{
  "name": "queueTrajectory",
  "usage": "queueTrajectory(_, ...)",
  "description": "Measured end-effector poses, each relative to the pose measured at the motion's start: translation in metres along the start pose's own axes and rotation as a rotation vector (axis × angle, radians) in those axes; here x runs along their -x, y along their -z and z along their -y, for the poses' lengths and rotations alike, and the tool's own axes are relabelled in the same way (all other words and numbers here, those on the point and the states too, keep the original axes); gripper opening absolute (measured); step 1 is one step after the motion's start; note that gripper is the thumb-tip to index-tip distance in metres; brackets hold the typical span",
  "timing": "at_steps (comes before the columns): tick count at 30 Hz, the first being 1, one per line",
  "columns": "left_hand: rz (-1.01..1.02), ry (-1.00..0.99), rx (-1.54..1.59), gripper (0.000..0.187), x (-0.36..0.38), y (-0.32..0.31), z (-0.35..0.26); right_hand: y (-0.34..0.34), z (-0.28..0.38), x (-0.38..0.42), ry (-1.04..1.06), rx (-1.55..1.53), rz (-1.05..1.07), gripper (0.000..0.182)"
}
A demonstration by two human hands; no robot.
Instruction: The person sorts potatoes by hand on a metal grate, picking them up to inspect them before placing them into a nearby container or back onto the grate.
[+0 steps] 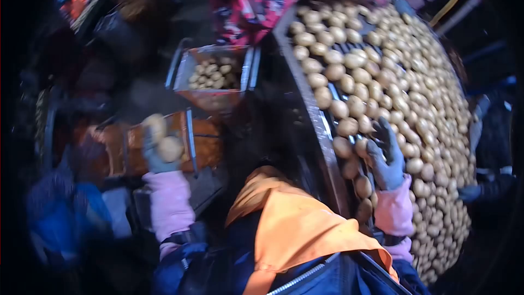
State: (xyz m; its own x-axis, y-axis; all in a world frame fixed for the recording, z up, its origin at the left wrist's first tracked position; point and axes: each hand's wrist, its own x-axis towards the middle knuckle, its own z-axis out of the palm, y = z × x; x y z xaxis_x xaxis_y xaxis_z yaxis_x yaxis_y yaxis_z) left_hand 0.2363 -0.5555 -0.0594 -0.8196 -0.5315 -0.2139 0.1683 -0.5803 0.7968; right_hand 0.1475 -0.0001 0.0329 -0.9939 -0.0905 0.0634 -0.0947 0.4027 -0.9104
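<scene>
My left hand [152,152], in a grey-blue glove, is wrapped round two potatoes [171,148] above an orange-brown crate [206,139]. One potato sits higher by the fingers, the other against the palm side. My right hand [388,159], gloved the same way, hangs over the near edge of a wide sorting table heaped with potatoes [420,120]. Its fingers are spread and curved, and the thumb is beside a single potato [361,147]. No potato shows in its grasp. Pink cuffs cover both wrists.
A metal-framed bin [210,94] partly filled with potatoes stands ahead to the left. The table's raised dark rim [314,106] runs along its left side. People in patterned clothing [262,3] stand at the far side, and another person's gloved hand [479,108] is at the right edge.
</scene>
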Motion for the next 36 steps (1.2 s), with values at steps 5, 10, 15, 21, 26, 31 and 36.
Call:
queueTrajectory(5, -0.387, -0.206, -1.227, 0.063, -0.093, 0.25, -0.022, 0.034, -0.037, 0.032, 0.029, 0.245, -0.213, 0.059)
queueTrajectory(10, -0.06, -0.564, -1.512, 0.057, -0.08, 0.068, 0.045, 0.107, -0.057, 0.104, -0.124, 0.87, -0.476, 0.065)
queueTrajectory(15, 0.908, -0.745, -1.207, 0.053, 0.024, -0.237, 0.13, 0.153, -0.091, 0.162, -0.615, 0.887, -0.496, 0.096)
queueTrajectory(21, 1.798, -0.935, -1.317, 0.062, 0.095, -0.362, 0.22, 0.062, -0.062, 0.122, -0.676, 0.937, -0.29, 0.103)
queueTrajectory(26, 1.821, -1.09, -1.468, 0.053, 0.064, -0.402, 0.28, 0.061, -0.039, 0.14, -0.169, 0.499, -0.178, 0.063)
queueTrajectory(31, 1.691, -0.928, -1.683, 0.043, 0.017, -0.446, 0.302, 0.14, -0.068, 0.119, -0.29, 0.435, -0.573, 0.064)
queueTrajectory(36, 1.512, -0.732, -1.843, 0.044, -0.017, -0.484, 0.32, 0.197, -0.114, 0.052, -0.331, 0.924, -0.465, 0.089)
